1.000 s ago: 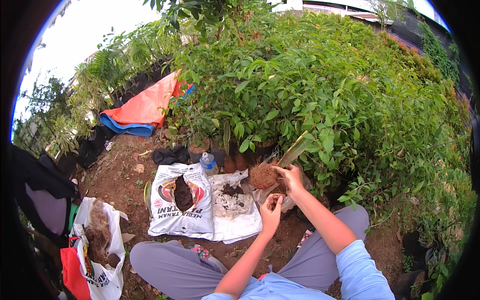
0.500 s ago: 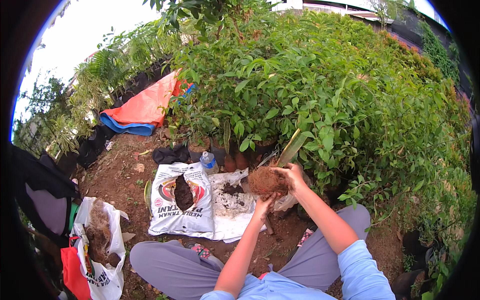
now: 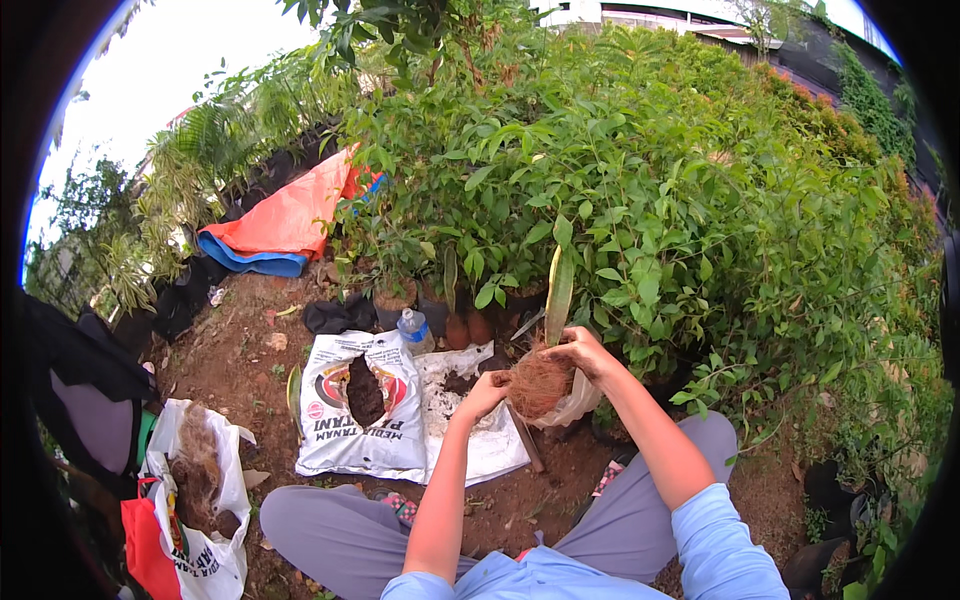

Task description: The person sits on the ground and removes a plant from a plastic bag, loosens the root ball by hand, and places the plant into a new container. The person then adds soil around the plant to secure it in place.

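Observation:
A ball of brown coconut fibre is held in front of me, with a yellow-edged snake plant leaf standing nearly upright out of its top. My left hand is closed against the ball's left side. My right hand grips its upper right, close to the leaf's base, with the thumb side toward the leaf. Some fingertips are hidden in the fibre. Just behind and below the ball shows a pale translucent plastic bag.
A white sack with a torn opening showing dark soil lies ahead to the left, beside a soil-smeared white sheet. A wooden handle and water bottle are nearby. A sack of fibre stands far left; dense potted plants fill the far side.
The fibre ball has turned, so the leaf went from leaning right to almost upright. My left hand moved from beneath the ball to its left side, and the ball shifted slightly right.

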Action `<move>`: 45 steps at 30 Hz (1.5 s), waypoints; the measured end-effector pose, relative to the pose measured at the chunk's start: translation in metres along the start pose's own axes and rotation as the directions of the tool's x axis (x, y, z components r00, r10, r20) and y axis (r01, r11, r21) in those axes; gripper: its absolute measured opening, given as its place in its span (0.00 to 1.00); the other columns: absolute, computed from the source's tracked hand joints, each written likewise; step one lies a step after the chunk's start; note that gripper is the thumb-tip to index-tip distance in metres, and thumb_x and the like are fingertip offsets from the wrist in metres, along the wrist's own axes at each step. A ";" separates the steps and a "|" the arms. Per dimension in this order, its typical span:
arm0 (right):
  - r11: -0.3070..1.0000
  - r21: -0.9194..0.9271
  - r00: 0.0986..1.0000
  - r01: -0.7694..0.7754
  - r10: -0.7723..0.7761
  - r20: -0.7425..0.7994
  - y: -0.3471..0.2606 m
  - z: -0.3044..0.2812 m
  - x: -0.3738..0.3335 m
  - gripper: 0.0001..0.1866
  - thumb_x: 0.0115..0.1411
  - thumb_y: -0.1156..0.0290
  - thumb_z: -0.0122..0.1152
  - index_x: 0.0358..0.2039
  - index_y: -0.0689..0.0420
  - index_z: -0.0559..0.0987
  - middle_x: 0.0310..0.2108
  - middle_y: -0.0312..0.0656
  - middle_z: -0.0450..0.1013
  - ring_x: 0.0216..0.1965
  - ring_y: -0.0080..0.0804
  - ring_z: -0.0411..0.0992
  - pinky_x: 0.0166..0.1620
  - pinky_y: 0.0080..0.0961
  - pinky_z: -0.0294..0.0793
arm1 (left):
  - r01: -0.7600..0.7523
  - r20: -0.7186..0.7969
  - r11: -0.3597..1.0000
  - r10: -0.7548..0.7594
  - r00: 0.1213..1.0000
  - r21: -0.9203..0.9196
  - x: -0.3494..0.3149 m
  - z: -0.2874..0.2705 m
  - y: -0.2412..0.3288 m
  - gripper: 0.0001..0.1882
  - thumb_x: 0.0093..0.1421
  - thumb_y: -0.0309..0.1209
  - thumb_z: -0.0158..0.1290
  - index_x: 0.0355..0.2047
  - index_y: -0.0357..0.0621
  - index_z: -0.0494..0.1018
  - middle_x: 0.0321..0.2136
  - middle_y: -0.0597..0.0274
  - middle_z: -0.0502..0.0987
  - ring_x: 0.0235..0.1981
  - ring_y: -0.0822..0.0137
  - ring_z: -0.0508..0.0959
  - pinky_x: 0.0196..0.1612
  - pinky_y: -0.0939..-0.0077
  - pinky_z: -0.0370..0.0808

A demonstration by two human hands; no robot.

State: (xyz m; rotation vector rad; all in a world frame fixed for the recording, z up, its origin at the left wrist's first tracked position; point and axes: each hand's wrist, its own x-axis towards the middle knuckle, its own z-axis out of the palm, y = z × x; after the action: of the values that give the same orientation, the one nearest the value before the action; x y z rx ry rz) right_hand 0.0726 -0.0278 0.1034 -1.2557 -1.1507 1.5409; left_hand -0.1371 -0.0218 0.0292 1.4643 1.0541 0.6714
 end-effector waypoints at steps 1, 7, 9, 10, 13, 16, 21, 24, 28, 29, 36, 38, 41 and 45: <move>1.000 0.030 1.000 0.001 -0.002 0.030 -0.001 0.005 0.002 0.19 0.43 0.74 0.65 0.36 0.64 0.72 0.29 0.40 0.73 0.29 0.23 0.72 0.32 0.18 0.69 | -0.070 0.003 0.996 0.070 0.998 0.053 0.004 -0.011 -0.006 0.10 0.53 0.28 0.51 0.32 0.31 0.74 0.26 0.66 0.76 0.27 0.77 0.69 0.33 0.79 0.68; 0.992 -0.129 1.000 0.004 -0.004 0.000 0.000 -0.008 0.015 0.18 0.42 0.73 0.66 0.34 0.63 0.73 0.27 0.38 0.73 0.26 0.21 0.70 0.30 0.18 0.66 | -0.131 -0.018 0.824 0.169 0.986 0.551 0.009 -0.029 0.070 0.13 0.52 0.35 0.55 0.27 0.35 0.74 0.17 0.53 0.71 0.21 0.65 0.71 0.27 0.73 0.68; 0.989 -0.148 0.999 0.020 -0.012 0.052 0.000 -0.004 0.021 0.17 0.41 0.72 0.67 0.33 0.62 0.74 0.26 0.36 0.73 0.25 0.20 0.70 0.28 0.17 0.66 | -0.220 0.005 0.744 0.280 0.960 0.630 0.012 -0.039 0.074 0.13 0.51 0.35 0.55 0.26 0.35 0.74 0.20 0.52 0.73 0.23 0.60 0.72 0.29 0.70 0.69; 0.990 -0.142 0.999 0.011 -0.005 0.044 -0.001 0.000 0.023 0.18 0.41 0.71 0.67 0.33 0.62 0.74 0.25 0.36 0.73 0.24 0.20 0.70 0.27 0.17 0.66 | -0.259 0.019 0.699 0.331 0.943 0.667 0.014 -0.044 0.074 0.13 0.51 0.35 0.55 0.25 0.35 0.74 0.22 0.51 0.74 0.24 0.57 0.73 0.29 0.68 0.69; 0.988 -0.152 1.000 -0.013 0.013 -0.003 -0.005 0.006 0.032 0.17 0.42 0.70 0.67 0.33 0.61 0.74 0.25 0.36 0.73 0.23 0.19 0.70 0.23 0.16 0.66 | -0.338 0.086 0.491 0.466 0.880 0.803 0.019 -0.050 0.078 0.13 0.52 0.37 0.53 0.25 0.38 0.73 0.23 0.55 0.72 0.26 0.56 0.74 0.30 0.68 0.69; 0.990 -0.131 0.998 -0.060 0.057 -0.020 -0.014 0.009 0.039 0.17 0.42 0.70 0.67 0.33 0.62 0.74 0.26 0.36 0.73 0.25 0.21 0.70 0.27 0.18 0.68 | -0.347 0.163 0.288 0.512 0.843 0.892 0.029 -0.056 0.079 0.12 0.52 0.38 0.53 0.25 0.40 0.72 0.23 0.58 0.72 0.28 0.56 0.74 0.32 0.67 0.70; 0.982 -0.190 0.996 -0.026 0.008 -0.091 0.000 0.008 0.064 0.16 0.42 0.72 0.67 0.32 0.64 0.75 0.27 0.38 0.73 0.28 0.23 0.70 0.33 0.21 0.68 | -0.313 0.104 0.321 0.531 0.841 0.894 0.055 -0.073 0.071 0.13 0.51 0.40 0.53 0.24 0.42 0.72 0.24 0.61 0.73 0.27 0.59 0.75 0.30 0.68 0.72; 0.973 -0.231 0.984 -0.002 -0.039 -0.174 0.007 0.011 0.078 0.17 0.42 0.73 0.67 0.32 0.65 0.75 0.29 0.39 0.73 0.29 0.23 0.69 0.35 0.22 0.69 | -0.275 -0.007 0.495 0.495 0.869 0.824 0.075 -0.077 0.062 0.13 0.52 0.40 0.53 0.24 0.42 0.72 0.25 0.59 0.74 0.26 0.57 0.75 0.28 0.67 0.71; 0.960 -0.281 0.942 -0.012 -0.084 -0.324 0.024 0.013 0.096 0.19 0.42 0.73 0.68 0.35 0.66 0.74 0.31 0.41 0.74 0.31 0.24 0.70 0.36 0.23 0.70 | -0.252 -0.078 0.716 0.394 0.916 0.651 0.092 -0.067 0.074 0.12 0.54 0.38 0.52 0.26 0.41 0.72 0.25 0.57 0.75 0.26 0.54 0.75 0.28 0.65 0.72; 0.958 -0.287 0.929 -0.005 -0.102 -0.357 0.029 0.010 0.100 0.19 0.41 0.71 0.68 0.34 0.66 0.75 0.31 0.43 0.75 0.31 0.27 0.72 0.37 0.25 0.70 | -0.263 -0.071 0.704 0.407 0.911 0.660 0.097 -0.066 0.072 0.11 0.54 0.38 0.52 0.27 0.42 0.72 0.26 0.57 0.75 0.25 0.53 0.75 0.28 0.64 0.72; 0.939 -0.344 0.891 -0.029 -0.132 -0.434 0.052 0.006 0.120 0.18 0.41 0.70 0.68 0.32 0.65 0.76 0.30 0.44 0.75 0.31 0.29 0.73 0.36 0.25 0.70 | -0.178 -0.161 0.747 0.358 0.920 0.640 0.115 -0.068 0.058 0.11 0.54 0.38 0.51 0.27 0.42 0.71 0.26 0.57 0.75 0.24 0.54 0.75 0.26 0.65 0.72; 0.960 -0.280 0.897 -0.028 -0.099 -0.431 0.053 0.009 0.118 0.17 0.42 0.71 0.68 0.32 0.65 0.75 0.29 0.44 0.75 0.31 0.29 0.73 0.36 0.24 0.70 | -0.152 -0.193 0.750 0.352 0.916 0.644 0.117 -0.070 0.055 0.11 0.55 0.37 0.51 0.26 0.41 0.71 0.26 0.57 0.75 0.24 0.54 0.75 0.26 0.65 0.72; 0.974 -0.225 0.890 -0.036 -0.071 -0.450 0.047 0.020 0.111 0.17 0.42 0.72 0.67 0.32 0.65 0.75 0.29 0.44 0.75 0.30 0.28 0.73 0.35 0.24 0.70 | -0.137 -0.221 0.765 0.345 0.912 0.630 0.112 -0.077 0.052 0.11 0.55 0.37 0.51 0.26 0.41 0.71 0.26 0.57 0.75 0.24 0.54 0.75 0.26 0.64 0.72; 0.994 -0.103 0.898 -0.034 -0.015 -0.439 0.042 0.025 0.104 0.15 0.43 0.77 0.65 0.33 0.66 0.74 0.30 0.40 0.74 0.31 0.25 0.72 0.36 0.23 0.71 | -0.150 -0.214 0.749 0.365 0.906 0.645 0.098 -0.080 0.054 0.11 0.55 0.37 0.50 0.25 0.41 0.71 0.25 0.57 0.74 0.24 0.54 0.75 0.25 0.64 0.71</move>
State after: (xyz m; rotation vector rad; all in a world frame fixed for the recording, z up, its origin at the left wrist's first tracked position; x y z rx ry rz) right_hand 0.0284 0.0572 0.0402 -1.5855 -0.9377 1.1268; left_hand -0.1518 0.1051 0.0810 2.1586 1.4307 0.8371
